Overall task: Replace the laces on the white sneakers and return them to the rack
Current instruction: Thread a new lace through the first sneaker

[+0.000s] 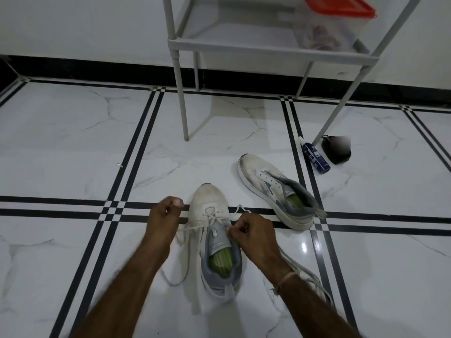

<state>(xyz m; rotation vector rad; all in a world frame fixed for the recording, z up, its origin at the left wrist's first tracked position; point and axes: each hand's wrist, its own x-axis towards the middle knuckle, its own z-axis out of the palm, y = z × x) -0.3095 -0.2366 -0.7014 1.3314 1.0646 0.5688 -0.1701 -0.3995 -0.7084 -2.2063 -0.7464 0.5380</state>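
Hand work first, from the head view: the right hand (251, 230) has its fingers curled into a pinch on the lace (214, 217) right at the upper eyelets of the near sneaker (207, 203). It looks to be feeding or snugging that strand. The left hand (166, 211) is bunched to the shoe's left. A stretch of lace runs out toward it, so I judge it is holding the other end taut, though the strand itself is not plain in its fingers.

That sneaker stands upright on the floor (73, 142), toe pointing away and only its lower eyelets threaded. The second sneaker (275, 191) lies tilted just beyond, with no lace showing. Loose laces (310, 276) trail by the right wrist.

The rack (244, 47) stands further back, with a red-lidded container (336, 23) on its shelf. A spray bottle (314, 154) and a dark object (335, 152) lie by its leg, off to one side of the shoes.
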